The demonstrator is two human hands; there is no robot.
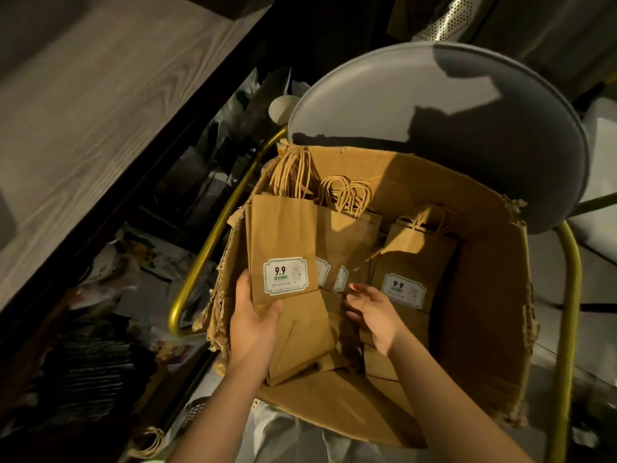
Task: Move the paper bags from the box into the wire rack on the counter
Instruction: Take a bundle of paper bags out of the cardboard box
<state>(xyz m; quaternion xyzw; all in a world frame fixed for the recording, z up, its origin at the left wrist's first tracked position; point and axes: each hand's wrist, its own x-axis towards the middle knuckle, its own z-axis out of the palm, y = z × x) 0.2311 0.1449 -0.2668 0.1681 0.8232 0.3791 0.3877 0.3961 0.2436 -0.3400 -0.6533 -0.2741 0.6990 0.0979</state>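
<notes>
An open cardboard box (484, 295) rests on a chair seat and holds several flat brown paper bags with twisted handles and white "9.9" labels. My left hand (253, 324) grips a stack of paper bags (283, 235) at the box's left side, thumb on the front below the label. My right hand (374, 312) reaches into the middle of the box with fingers spread, touching the lower edges of more bags (347, 238). Another labelled stack (414, 259) leans at the right. The wire rack is not in view.
A round grey chair back (434, 105) with a yellow-gold metal frame (213, 235) stands behind the box. A wood-grain counter top (100, 111) runs along the left. Below it lie crumpled plastic bags and packaging (140, 269). A paper cup (282, 108) sits near the chair.
</notes>
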